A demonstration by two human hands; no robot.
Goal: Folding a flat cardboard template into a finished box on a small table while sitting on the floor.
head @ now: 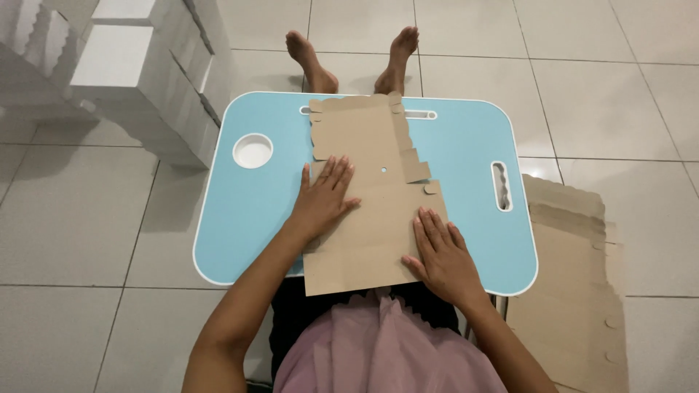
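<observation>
A flat brown die-cut cardboard sheet with scalloped edges lies on a light blue lap table. My left hand presses flat on the sheet's left side, fingers spread. Flat on the sheet's lower right part rests my right hand. Neither hand grips anything; both palms are down on the cardboard.
The table has a round cup hole at its left and a slot handle at its right. Stacked white folded boxes stand on the tiled floor at upper left. More flat cardboard sheets lie on the floor at right. My bare feet reach beyond the table.
</observation>
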